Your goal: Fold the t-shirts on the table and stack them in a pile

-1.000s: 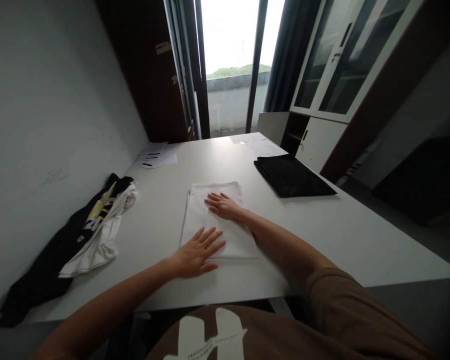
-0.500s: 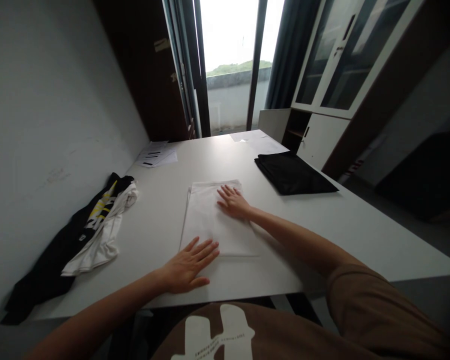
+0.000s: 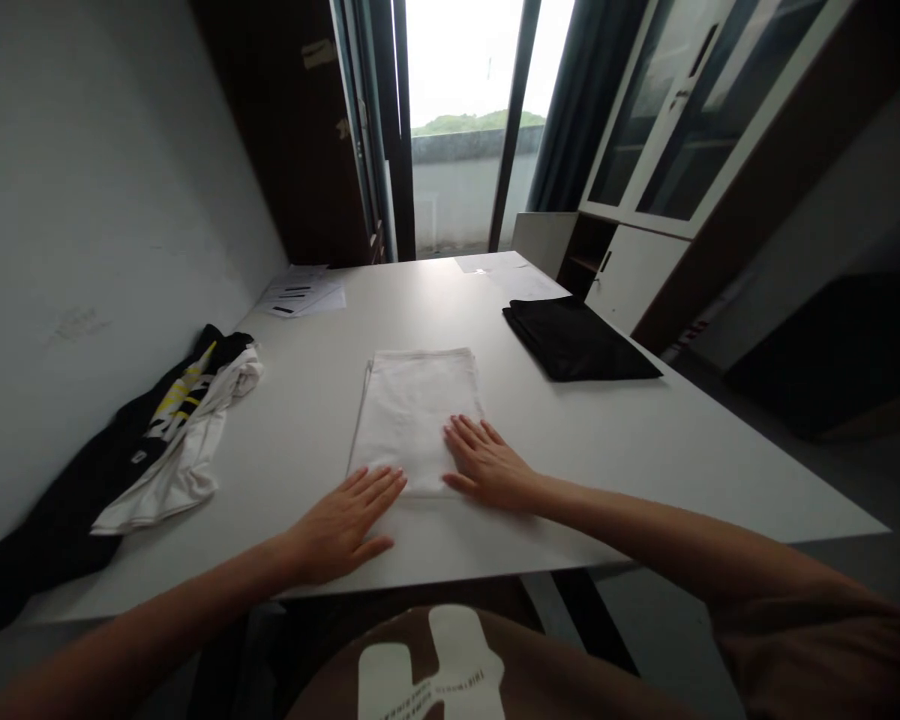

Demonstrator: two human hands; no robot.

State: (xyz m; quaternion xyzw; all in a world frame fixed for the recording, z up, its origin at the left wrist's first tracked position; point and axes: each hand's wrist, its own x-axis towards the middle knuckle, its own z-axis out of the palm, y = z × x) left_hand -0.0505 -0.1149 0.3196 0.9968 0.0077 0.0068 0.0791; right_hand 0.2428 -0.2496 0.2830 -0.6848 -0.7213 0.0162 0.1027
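A white cloth (image 3: 416, 415), folded into a neat rectangle, lies flat on the table in front of me. My left hand (image 3: 345, 522) rests palm down at its near left corner, fingers stretched out over the edge of the fabric and thumb toward the table. On the cloth's near right part lies my right hand (image 3: 491, 462), also flat with extended fingers. Neither hand grips anything. Both palms are hidden from view.
A folded black cloth (image 3: 577, 340) lies on the white table (image 3: 690, 470) to the right. Crumpled black clothing (image 3: 67, 500) and a white garment (image 3: 172, 475) lie along the left wall. Papers (image 3: 300, 292) sit at the far left corner; a white cabinet (image 3: 641, 275) stands beyond the right side.
My right hand has slid nearer to me over the white cloth, from its far right part to its near right part. My left hand has shifted slightly left along the near edge.
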